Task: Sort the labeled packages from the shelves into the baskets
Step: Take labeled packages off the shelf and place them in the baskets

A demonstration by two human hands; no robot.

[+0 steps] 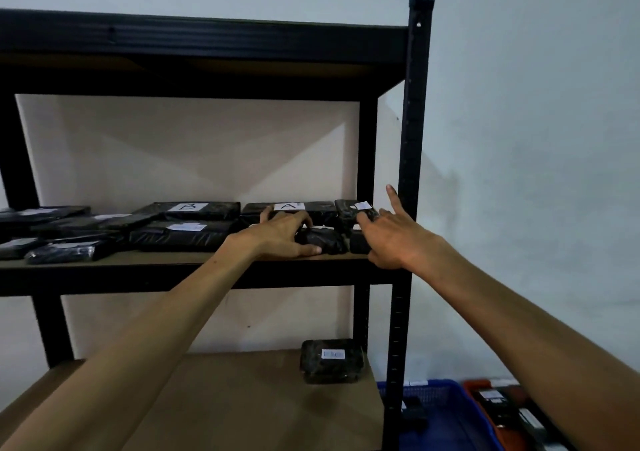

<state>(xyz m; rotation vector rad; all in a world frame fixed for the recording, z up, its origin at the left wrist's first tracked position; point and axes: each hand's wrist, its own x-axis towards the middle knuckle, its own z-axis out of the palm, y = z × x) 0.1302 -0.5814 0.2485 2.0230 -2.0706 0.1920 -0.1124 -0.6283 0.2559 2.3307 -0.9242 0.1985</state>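
Note:
Several black wrapped packages with white labels lie on the middle shelf (194,260) of a black rack. One reads "B" (188,208), another "A" (311,207). My left hand (282,234) curls over a small black package (325,239) at the shelf's front, thumb under its near side. My right hand (393,236) hovers with fingers spread beside a small package (360,242) and a labeled one (353,210) behind it; its fingertips touch or nearly touch them. A blue basket (446,398) and an orange basket (485,412) sit low right, holding packages.
One labeled package (330,360) sits alone on the lower shelf (225,398). The rack's right upright post (410,173) stands just behind my right hand. The top shelf beam (207,35) runs overhead. A pale wall fills the right side.

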